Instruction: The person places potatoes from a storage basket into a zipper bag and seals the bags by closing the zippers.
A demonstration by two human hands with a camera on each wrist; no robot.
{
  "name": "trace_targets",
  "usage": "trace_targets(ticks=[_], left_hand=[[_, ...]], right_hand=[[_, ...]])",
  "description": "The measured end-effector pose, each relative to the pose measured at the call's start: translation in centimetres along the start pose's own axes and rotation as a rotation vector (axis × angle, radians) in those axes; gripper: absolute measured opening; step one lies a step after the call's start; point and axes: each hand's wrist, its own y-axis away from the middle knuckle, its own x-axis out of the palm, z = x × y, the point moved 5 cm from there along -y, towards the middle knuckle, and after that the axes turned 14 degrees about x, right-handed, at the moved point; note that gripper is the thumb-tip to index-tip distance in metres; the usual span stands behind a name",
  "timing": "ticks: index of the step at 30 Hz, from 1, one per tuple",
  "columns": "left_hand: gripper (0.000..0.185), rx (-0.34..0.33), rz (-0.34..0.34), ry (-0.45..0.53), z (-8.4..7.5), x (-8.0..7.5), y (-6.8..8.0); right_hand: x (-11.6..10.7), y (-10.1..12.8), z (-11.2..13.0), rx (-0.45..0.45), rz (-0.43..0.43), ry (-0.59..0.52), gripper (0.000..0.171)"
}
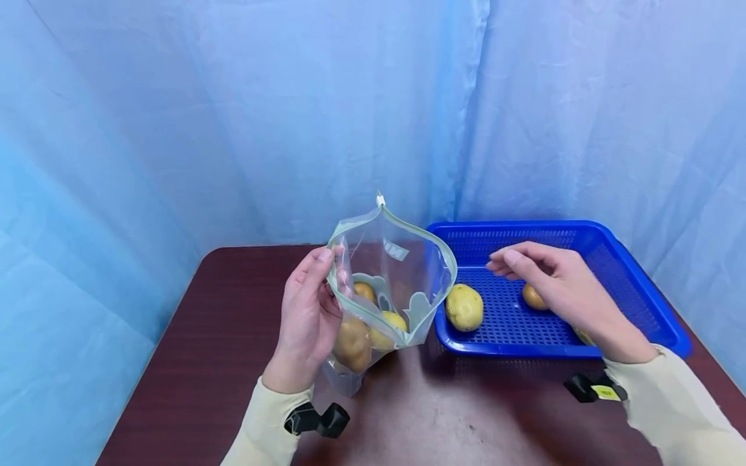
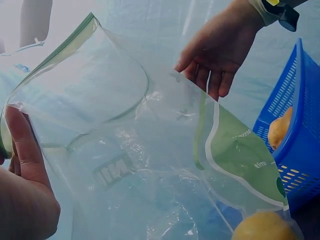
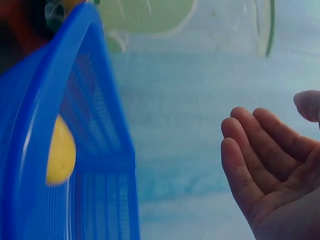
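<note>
With the left hand [image 1: 305, 320] pinching one edge of the gaping bag [image 1: 392, 278] between its fingers beside the basket [image 1: 548, 350], and the right hand [image 1: 562, 285] empty above the basket, fingers loosely bent, this one-sided hold could let the bag sag and spill potatoes [image 1: 352, 344] onto the counter [image 1: 227, 362].

Way in from above, walls beside

In the frame's middle, the bag [image 1: 408, 275] gapes wide, so a hand could go in from the top. The left hand [image 1: 309, 310] blocks its left edge. Lower right, the basket [image 1: 524, 351] has a rim in the way. Air lies between the right hand [image 1: 553, 278] and the bag. The curtain [image 1: 326, 129] shuts off the back. The table [image 1: 233, 323] has room lower left.
</note>
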Motion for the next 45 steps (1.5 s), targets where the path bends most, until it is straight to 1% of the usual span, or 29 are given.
trace_targets(ticks=[3,7,10,12,15,19,22,25,30,34,39,42,45], left_hand=[[0.015,0.002,0.005,0.002,0.0,0.0,0.1],[0.014,0.004,0.004,0.01,0.0,-0.1,0.2],[0.014,0.003,0.007,0.018,0.1,-0.2,0.2],[0.014,0.001,0.011,0.019,0.1,-0.2,0.2],[0.014,0.0,0.004,0.007,0.1,-0.3,0.3],[0.015,-0.003,-0.011,-0.027,0.0,-0.5,0.5],[0.015,-0.006,-0.013,-0.028,0.0,-0.5,0.6],[0.015,-0.007,-0.01,-0.02,0.1,-0.5,0.5],[0.016,-0.004,0.014,-0.014,0.2,-0.5,0.4],[0.018,0.008,0.01,-0.01,-0.1,-0.6,0.4],[0.019,0.01,0.01,-0.017,0.0,-0.3,0.5],[0.019,0.006,0.006,-0.022,0.0,-0.3,0.6],[0.018,0.001,-0.003,-0.014,0.1,-0.3,0.6]], right_hand=[[-1.4,0.5,-1.5,0.034,-0.043,0.051,0.027],[-3.3,1.1,-3.9,0.076,-0.09,0.084,0.027],[-4.7,1.5,-6.0,0.133,-0.144,0.128,0.028],[-5.6,1.8,-7.5,0.169,-0.163,0.163,0.031],[-6.4,2.3,-9.6,0.209,-0.177,0.215,0.036],[-6.8,2.6,-12.0,0.242,-0.16,0.28,0.043],[-7.0,2.6,-13.5,0.273,-0.152,0.342,0.052],[-7.2,2.5,-14.8,0.313,-0.122,0.383,0.063],[-7.1,2.1,-16.3,0.36,-0.014,0.41,0.075],[-6.7,1.1,-16.7,0.378,0.073,0.438,0.084],[-6.5,0.4,-17.3,0.404,0.143,0.52,0.092],[-6.1,0.0,-17.4,0.391,0.166,0.536,0.093],[-5.5,-0.4,-17.0,0.335,0.195,0.49,0.087]])
